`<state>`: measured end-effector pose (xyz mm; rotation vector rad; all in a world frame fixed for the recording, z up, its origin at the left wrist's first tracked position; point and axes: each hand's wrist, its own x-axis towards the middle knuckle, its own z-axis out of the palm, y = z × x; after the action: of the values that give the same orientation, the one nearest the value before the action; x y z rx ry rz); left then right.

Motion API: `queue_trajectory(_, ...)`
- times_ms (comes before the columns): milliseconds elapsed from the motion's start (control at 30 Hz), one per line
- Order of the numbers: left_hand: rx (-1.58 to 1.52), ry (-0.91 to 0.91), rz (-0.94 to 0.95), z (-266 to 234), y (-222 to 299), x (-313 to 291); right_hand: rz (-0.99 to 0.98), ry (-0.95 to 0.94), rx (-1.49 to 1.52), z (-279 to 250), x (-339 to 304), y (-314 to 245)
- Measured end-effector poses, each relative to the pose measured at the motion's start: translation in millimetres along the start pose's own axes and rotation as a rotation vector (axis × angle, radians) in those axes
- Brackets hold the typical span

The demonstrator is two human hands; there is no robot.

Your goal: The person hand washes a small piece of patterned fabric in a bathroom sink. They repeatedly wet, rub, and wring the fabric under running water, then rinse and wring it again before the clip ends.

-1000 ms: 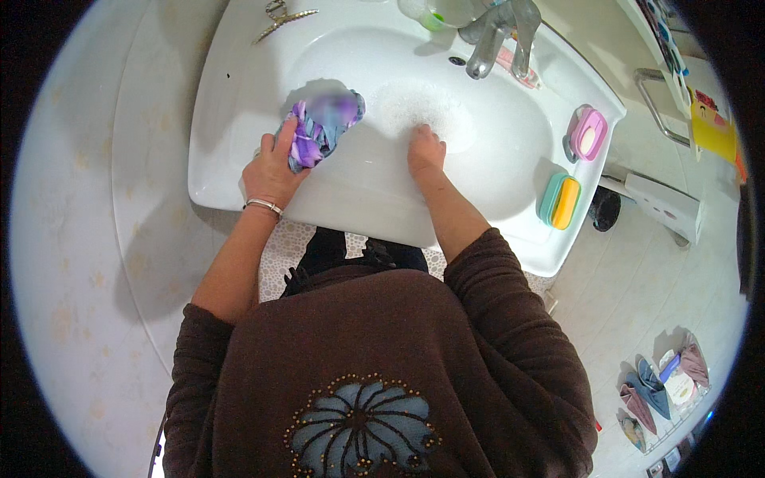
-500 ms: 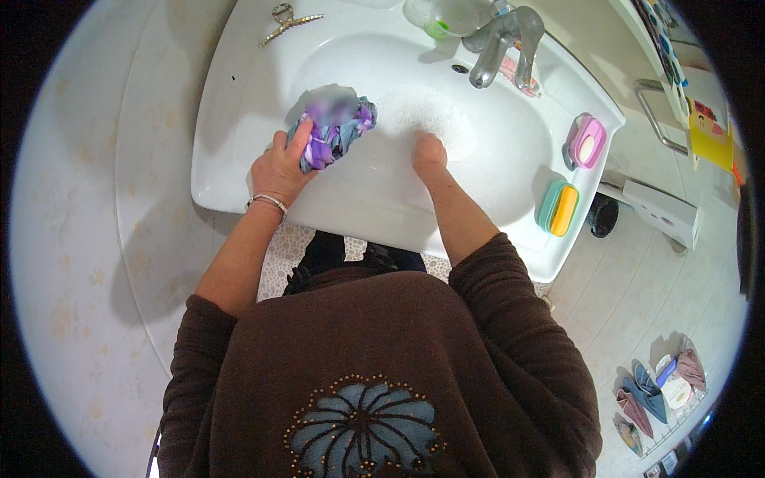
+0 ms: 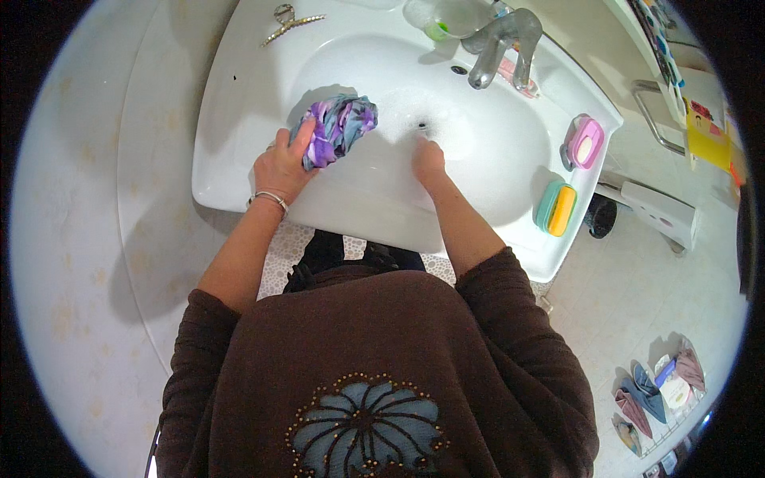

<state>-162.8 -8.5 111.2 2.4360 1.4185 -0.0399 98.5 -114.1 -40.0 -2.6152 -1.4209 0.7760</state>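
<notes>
Crumpled purple, blue-grey and white cloth [image 3: 347,123], bunched, at the fingers of the left hand [image 3: 280,169], over the left slope of a white ceramic washbasin [image 3: 219,155]. Whether the cloth touches the ceramic: cannot tell. Left hand curled around the cloth's near end, index finger laid along it; thumb hard to make out. Silver-coloured bangle [image 3: 272,197] at that wrist.

Right hand [image 3: 429,163] low in the bowl, to the right of the cloth and apart from it. Fingertips blurred; cannot tell if spread or pressed together. Small dark drain hole [image 3: 423,125] just beyond them, pale foam around.

Beyond the right hand, farther right: grey metal tap [image 3: 498,40]. Well right of that hand: teal dish [image 3: 546,205] with yellow bar, and pink dish [image 3: 597,137] with whitish oval bar. Beyond the left hand: gold-coloured metal hair claw [image 3: 291,28] on the ledge.
</notes>
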Motion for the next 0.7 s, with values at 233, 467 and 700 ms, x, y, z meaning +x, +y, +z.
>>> queue_trajectory(233,-0.029,0.063,0.033,3.8,-7.3,-5.5,0.076,-0.317,-0.164,-52.0,-53.3,-33.5)
queue_trajectory(467,-0.008,0.001,0.004,1.7,-4.4,-3.1,-0.02,-0.407,-0.208,-43.3,-57.5,-19.8)
queue_trajectory(700,0.009,-0.037,-0.022,0.6,0.3,-1.4,0.033,-0.103,0.218,-50.2,-53.8,-12.4)
